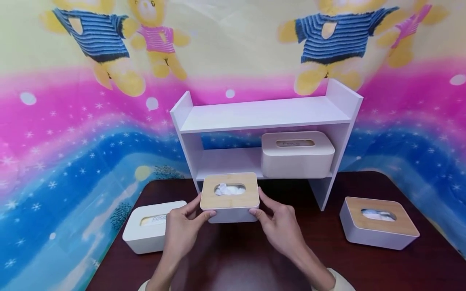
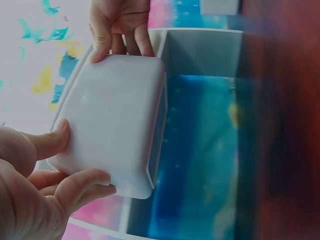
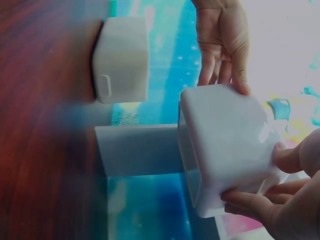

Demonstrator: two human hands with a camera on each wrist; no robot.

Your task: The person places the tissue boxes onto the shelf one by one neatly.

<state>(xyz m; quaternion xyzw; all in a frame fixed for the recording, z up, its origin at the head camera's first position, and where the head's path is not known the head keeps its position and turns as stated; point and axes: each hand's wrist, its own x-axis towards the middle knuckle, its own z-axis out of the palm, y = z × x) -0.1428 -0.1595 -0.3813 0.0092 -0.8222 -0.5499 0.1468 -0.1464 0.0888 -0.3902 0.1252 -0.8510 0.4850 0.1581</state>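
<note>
Both hands hold a white tissue box (image 1: pixel 233 215) with a wood-look lid, raised in front of the shelf's left half. Crumpled tissue shows in its oval slot. My left hand (image 1: pixel 182 230) grips the left end, thumb on the front face. On the right end, my right hand (image 1: pixel 280 226) grips in the same way. In the left wrist view the box's plain white side (image 2: pixel 112 120) faces the camera, with fingers at both ends. The right wrist view shows that white side (image 3: pixel 230 140) between the two hands as well.
A white two-tier shelf (image 1: pixel 262 115) stands at the back, a larger white tissue box (image 1: pixel 296 161) on its lower tier at right. Another white tissue box (image 1: pixel 140 234) sits left on the dark table (image 1: pixel 233 266); a wood-lidded one (image 1: pixel 378 236) lies right. A printed cloth (image 1: pixel 54 161) hangs behind.
</note>
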